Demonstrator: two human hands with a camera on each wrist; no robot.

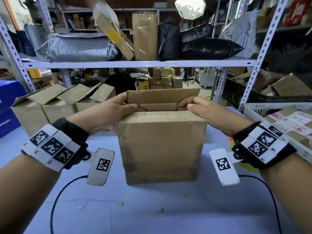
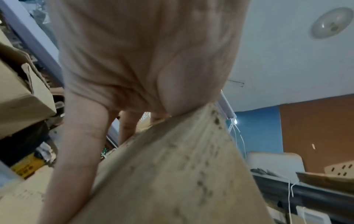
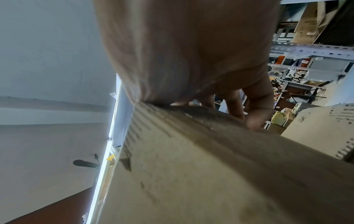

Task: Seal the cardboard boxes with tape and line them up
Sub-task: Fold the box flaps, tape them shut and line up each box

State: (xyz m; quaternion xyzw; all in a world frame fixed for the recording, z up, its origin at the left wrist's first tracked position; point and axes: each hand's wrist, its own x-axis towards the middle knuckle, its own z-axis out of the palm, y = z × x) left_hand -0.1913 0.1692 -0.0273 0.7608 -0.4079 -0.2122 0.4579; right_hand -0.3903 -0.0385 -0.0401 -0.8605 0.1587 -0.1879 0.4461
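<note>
On pale table (image 1: 160, 208), centre: worn brown corrugated cardboard box (image 1: 161, 147), upright, flaps up. Left hand (image 1: 111, 110) and right hand (image 1: 207, 112) curl over top corners, gripping. Likely light, walls soft; hold at corners, avoid floppy flaps.

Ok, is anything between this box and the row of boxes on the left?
Nothing visible. The box, gripped at its top by the left hand and right hand, has bare table between it and the row of boxes.
</note>
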